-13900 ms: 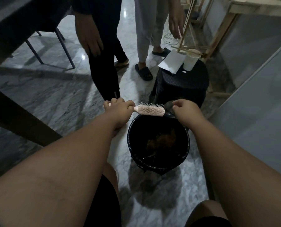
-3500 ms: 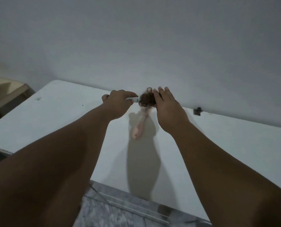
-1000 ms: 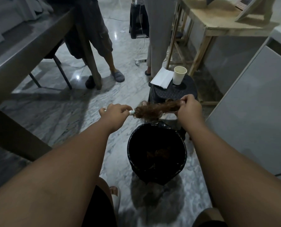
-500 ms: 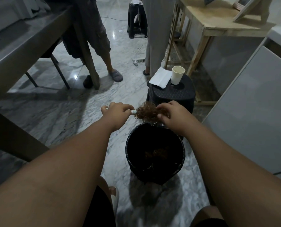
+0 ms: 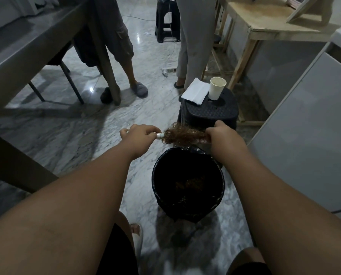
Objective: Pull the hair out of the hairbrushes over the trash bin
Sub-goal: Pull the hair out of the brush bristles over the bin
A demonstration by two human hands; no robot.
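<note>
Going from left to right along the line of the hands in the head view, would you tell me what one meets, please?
left hand → white handle end of the hairbrush → clump of brown hair → right hand

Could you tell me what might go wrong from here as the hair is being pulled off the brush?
1. The hair stretched between the left hand and right hand sits over the far rim of the trash bin, so loose strands may fall on the floor instead.
2. A sharp tug toward the stool might knock the paper cup or the tissue.
</note>
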